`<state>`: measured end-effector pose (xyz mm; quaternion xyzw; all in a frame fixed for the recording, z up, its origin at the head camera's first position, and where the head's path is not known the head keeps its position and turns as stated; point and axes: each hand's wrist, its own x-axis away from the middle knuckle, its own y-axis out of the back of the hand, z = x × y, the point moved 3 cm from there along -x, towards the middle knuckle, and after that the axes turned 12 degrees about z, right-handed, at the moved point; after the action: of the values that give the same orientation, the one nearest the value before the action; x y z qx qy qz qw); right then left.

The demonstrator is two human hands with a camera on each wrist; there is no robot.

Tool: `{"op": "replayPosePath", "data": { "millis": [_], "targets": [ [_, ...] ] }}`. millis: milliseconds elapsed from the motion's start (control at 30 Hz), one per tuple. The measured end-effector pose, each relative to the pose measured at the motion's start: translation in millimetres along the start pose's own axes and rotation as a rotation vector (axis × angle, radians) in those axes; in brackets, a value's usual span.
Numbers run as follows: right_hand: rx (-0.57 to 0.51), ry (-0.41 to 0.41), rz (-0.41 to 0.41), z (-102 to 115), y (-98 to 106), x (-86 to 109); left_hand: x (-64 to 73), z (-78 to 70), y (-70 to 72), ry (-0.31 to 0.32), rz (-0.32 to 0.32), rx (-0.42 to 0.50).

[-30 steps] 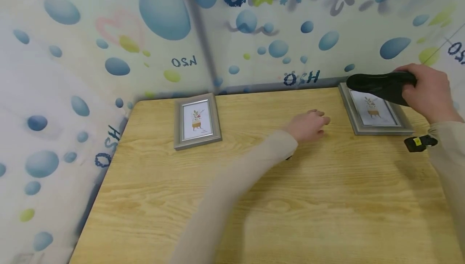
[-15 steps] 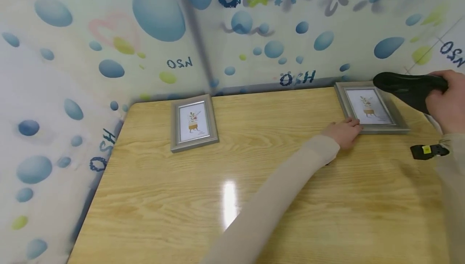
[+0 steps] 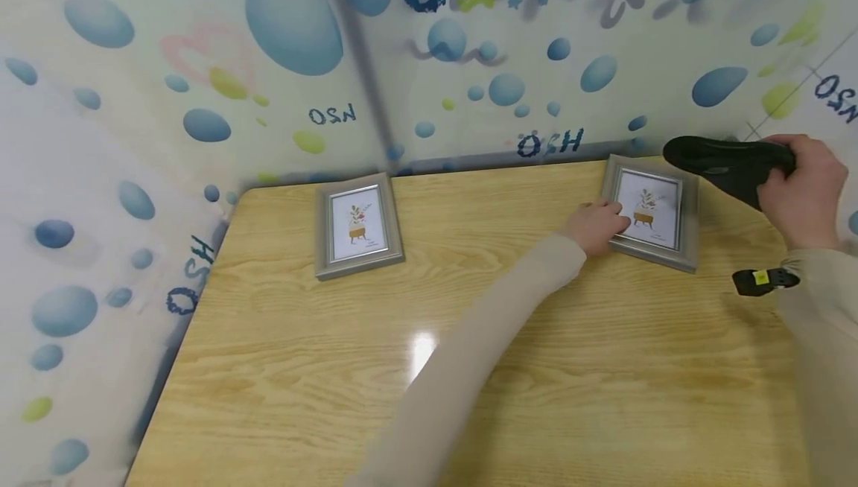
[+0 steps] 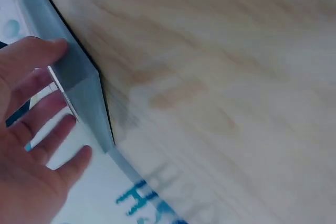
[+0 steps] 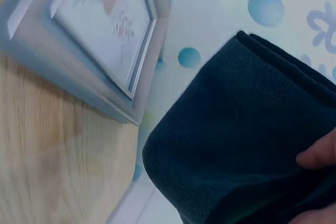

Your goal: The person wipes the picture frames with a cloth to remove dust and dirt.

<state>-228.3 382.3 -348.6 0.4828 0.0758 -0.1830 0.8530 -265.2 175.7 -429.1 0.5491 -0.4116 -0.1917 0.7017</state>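
picture frame, grey with a silvery inner edge, lies face up by the far edge of the wooden table, towards the far right corner and turned a little askew. my left hand pinches its border at the near left corner: the left wrist view has the thumb on the frame's outer side and the fingers spread over the rim. my right hand grips a dark cloth, folded and hanging in the air above the table's far right corner; from the head it hides the frame's far right corner (the right wrist view shows the two apart). the print inside shows a plant in an orange-brown pot on legs. a second frame, with a like print, lies near the table's far left corner. beyond the far edge rises a pale wall with blue and green drops and mirrored lettering.
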Motion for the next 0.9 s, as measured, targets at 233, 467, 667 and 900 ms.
{"op": "replayPosePath", "data": {
  "millis": [233,467,667,900],
  "targets": [
    [-0.081,0.211,0.1,22,-21,-13.0,30.1,25.3,-7.0,-0.139,0.02,0.018],
    [-0.098,0.333,0.187,49,-38,-19.4,71.2,34.9,-22.4,-0.141,0.056,-0.115],
    [-0.094,0.414,0.225,73,-49,-22.6,110.8,47.8,-38.4,-0.1,0.028,-0.178],
    [-0.123,0.439,0.348,99,-72,-22.4,155.9,56.6,-47.5,-0.071,0.078,-0.19]
  ]
}}
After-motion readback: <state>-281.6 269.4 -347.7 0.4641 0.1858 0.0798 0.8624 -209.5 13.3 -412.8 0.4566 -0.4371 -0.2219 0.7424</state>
